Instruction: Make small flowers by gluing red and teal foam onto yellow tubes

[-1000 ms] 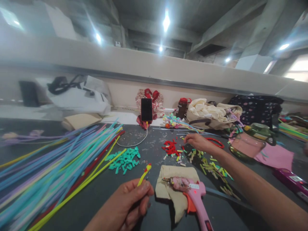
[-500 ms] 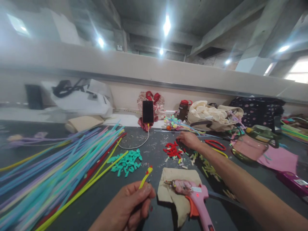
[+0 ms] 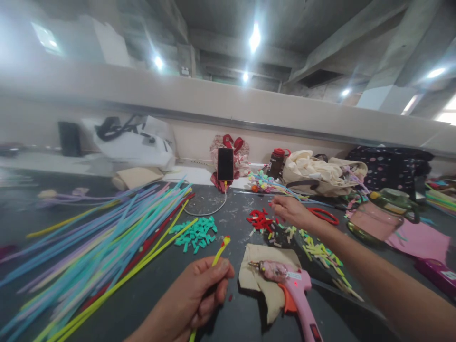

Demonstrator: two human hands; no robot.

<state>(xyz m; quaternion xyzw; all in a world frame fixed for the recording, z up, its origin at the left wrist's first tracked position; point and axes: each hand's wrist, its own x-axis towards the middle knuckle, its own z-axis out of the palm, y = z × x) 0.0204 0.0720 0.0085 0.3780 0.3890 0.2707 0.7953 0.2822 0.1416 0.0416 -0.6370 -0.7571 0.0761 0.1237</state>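
Observation:
Near the bottom middle, my left hand [image 3: 203, 289] pinches a yellow stem [image 3: 218, 251] whose upper end carries small red and yellow bits. My right hand [image 3: 285, 209] reaches in from the right, just beyond a pile of red pieces [image 3: 260, 220]; its fingertips are together with a tiny red bit at them. A pile of teal pieces [image 3: 195, 232] lies beyond my left hand. Between my forearms a pink glue gun [image 3: 285, 275] rests on a beige cloth [image 3: 272, 304]. Yellow and green pieces [image 3: 322, 251] lie beside my right forearm.
Long coloured stems [image 3: 107, 247] cover the left side. A phone [image 3: 225, 164] on a cable stands at the back. To the right are red-handled scissors [image 3: 323, 216], a green-lidded jug [image 3: 377, 216] and a fabric bag [image 3: 320, 176].
The view has shifted slightly left. My right hand has drawn its fingers together over the dark surface, where a red bit shows at the tips. My left hand still holds the yellow stem.

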